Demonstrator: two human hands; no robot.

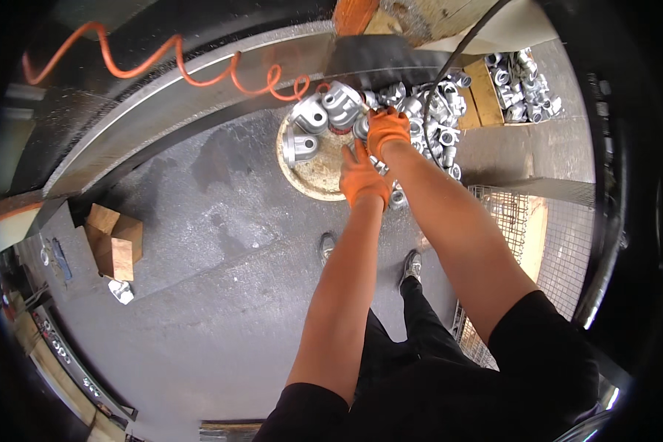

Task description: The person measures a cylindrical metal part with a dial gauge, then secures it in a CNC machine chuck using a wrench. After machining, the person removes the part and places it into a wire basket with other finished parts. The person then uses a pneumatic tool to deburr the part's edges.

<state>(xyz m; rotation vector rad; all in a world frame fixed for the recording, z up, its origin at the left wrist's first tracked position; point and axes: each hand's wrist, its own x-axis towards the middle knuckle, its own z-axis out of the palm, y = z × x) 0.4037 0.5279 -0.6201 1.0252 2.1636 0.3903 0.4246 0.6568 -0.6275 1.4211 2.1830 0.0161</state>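
Observation:
Both my hands wear orange gloves and reach over a round, worn pale-topped stand. My right hand (388, 130) is curled closed beside a silver metal casting (360, 128); what it grips is hidden by the glove. My left hand (364, 177) lies lower and to the left, its fingers stretched up toward that casting. I cannot tell whether they touch it. On the round stand (318, 184) are more grey cast housings: a large ribbed one (342, 104), one with a round hole (309, 116) and a flanged one (300, 147).
A heap of silver castings (443, 110) lies right of the stand. Beyond it, a cardboard box (482, 96) borders more castings. An orange coiled hose (232, 74) runs above the stand; a black cable (429, 110) hangs over the heap. Wire mesh (567, 243) stands right, an open carton (116, 243) left.

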